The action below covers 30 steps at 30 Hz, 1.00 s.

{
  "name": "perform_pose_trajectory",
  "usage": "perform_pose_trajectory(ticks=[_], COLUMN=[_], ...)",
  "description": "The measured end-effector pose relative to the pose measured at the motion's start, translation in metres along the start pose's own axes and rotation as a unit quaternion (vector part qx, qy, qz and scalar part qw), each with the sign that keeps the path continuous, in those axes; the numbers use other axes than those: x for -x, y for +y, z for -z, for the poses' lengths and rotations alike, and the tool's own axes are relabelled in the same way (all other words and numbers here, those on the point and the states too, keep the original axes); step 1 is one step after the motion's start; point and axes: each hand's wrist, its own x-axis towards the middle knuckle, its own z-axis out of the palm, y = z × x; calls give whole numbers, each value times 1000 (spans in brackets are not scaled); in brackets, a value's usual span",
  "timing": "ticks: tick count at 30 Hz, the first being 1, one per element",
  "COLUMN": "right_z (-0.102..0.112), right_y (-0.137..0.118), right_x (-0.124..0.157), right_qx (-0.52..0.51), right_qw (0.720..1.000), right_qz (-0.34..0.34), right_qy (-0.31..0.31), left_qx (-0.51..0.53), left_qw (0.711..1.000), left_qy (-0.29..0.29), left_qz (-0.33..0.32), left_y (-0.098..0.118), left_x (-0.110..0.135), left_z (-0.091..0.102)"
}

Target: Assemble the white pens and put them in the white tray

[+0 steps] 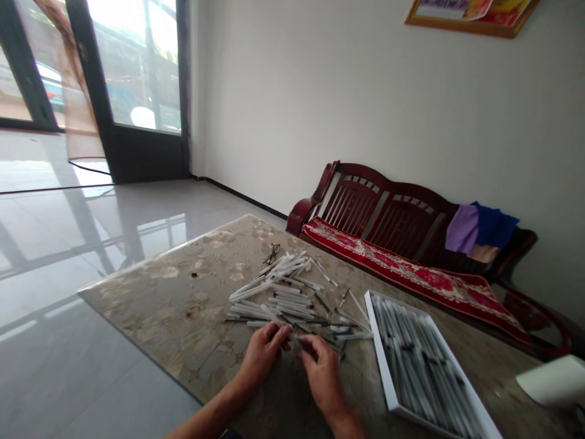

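My left hand (261,352) is closed in a pinch around a whitish translucent pen barrel (271,314), which points up and away from me. Just to its right, my right hand (322,371) has thumb and forefinger pressed together; whatever they hold is too small and blurred to make out. The fingertips of both hands are close together above the near side of a loose pile of white and clear pen barrels (292,301). Thin dark pieces lie among the barrels. To the right stands a white box (382,372) filled with rows of grey, dark-banded pens (423,360).
Everything lies on a patterned stone-like table (183,305). Eyeglasses (272,253) sit beyond the pile. A white cylindrical object (553,379) is at the right edge. Behind the table, a dark red wooden bench (384,207) carries a red patterned cushion (411,274) and coloured cloths (479,228).
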Motion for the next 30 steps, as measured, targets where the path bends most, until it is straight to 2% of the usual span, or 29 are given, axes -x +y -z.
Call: perform_pose_trajectory(ticks=[3,5,7,9,11,13,17,19,21,24,30], right_z=[4,14,26,35,37,33,17,11,8,9,17], right_y=[6,13,19,21,18,9,-15,-24,-30,-34,-27], right_x=[-8,-15,-23,-29,-33,-36,-44,-49,-55,-64,-71], right_qx=[-38,-28,11,79,167,263,439,498,528,538,534], right_qw=[997,996,995,992,984,965,894,858,836,824,823], right_qz=[-63,-76,-75,-63,-43,-17,1,-1,-1,-3,3], right_qy=[1,31,68,72,37,-6,-86,-123,-151,-175,-194], left_qx=[84,151,208,243,262,273,293,300,299,285,276], left_qw=[995,984,970,958,951,947,937,933,933,938,943], left_qy=[31,70,107,128,139,145,163,170,168,165,155], left_qz=[35,56,72,80,87,93,101,106,109,107,100], left_y=[2,3,2,0,-1,0,2,3,3,3,2], left_x=[-3,-5,-6,-5,-5,-6,-7,-8,-9,-8,-7], left_z=[2,3,5,6,7,6,5,5,5,5,4])
